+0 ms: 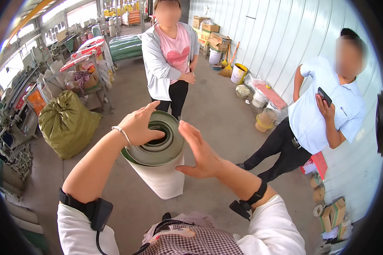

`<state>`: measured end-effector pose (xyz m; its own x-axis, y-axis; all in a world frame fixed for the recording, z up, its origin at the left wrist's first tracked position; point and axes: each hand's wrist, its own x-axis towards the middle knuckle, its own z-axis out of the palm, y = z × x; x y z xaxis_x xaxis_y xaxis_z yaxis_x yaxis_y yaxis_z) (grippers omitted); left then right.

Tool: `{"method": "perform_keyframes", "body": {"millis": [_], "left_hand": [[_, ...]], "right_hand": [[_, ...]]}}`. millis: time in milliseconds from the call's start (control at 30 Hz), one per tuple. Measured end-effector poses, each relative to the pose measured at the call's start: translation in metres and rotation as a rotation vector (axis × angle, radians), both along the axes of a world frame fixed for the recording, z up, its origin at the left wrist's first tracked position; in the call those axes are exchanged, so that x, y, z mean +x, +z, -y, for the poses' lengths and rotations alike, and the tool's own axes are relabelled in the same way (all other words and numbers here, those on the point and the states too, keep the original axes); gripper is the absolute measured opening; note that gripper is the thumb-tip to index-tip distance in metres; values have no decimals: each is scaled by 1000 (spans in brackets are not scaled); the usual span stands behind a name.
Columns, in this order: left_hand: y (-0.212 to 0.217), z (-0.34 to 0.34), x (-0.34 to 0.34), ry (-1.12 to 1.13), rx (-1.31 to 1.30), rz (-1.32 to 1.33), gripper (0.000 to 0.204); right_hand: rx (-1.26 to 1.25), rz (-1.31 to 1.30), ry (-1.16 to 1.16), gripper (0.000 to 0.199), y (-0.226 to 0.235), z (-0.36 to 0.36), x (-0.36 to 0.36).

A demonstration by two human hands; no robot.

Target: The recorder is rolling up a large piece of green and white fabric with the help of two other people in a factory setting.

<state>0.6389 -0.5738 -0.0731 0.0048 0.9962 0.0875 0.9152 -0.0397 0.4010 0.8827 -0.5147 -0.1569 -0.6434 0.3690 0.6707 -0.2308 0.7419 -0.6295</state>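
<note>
A thick roll of sheet material point(161, 180), whitish outside and green on its inner face, stands upright on the floor in front of me. Its coiled top end faces up, with a dark hollow in the middle. My left hand point(139, 126), with a bracelet at the wrist, is over the left side of that top, fingers stretched and thumb reaching across the coil. Whether it touches the roll I cannot tell. To the right of the roll, my right hand point(203, 154) has its fingers spread, thumb close to the roll's side. Neither hand holds anything.
One person point(172, 51) in a pink shirt stands just beyond the roll. Another person point(323, 97) at the right holds a phone point(324, 96). A bulging olive sack point(67, 125) sits on the left, near cluttered racks. Buckets point(239, 73), brooms and boxes line the white wall.
</note>
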Motion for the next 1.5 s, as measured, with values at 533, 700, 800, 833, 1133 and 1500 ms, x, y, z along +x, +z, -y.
{"method": "perform_keyframes", "body": {"millis": [533,700,800,833,1133,1500], "left_hand": [[-264,154,-168,641,134,737,37],[-472,319,-158,985,-270,851,30],[-564,394,-134,1167,-404,1055,31],[-571,391,-126,1134,-450,1054,31],[-583,272,-118,895,-638,1124,33],[-589,184,-112,860,-838,896,34]], "right_hand": [[843,469,-640,64,17,-28,35],[519,506,-1164,63,24,15,86],[164,517,-1443,67,38,60,119],[159,552,-1482,67,42,78,133],[-231,520,-2132,62,71,186,236],[-281,836,-2518,59,18,255,381]]}}
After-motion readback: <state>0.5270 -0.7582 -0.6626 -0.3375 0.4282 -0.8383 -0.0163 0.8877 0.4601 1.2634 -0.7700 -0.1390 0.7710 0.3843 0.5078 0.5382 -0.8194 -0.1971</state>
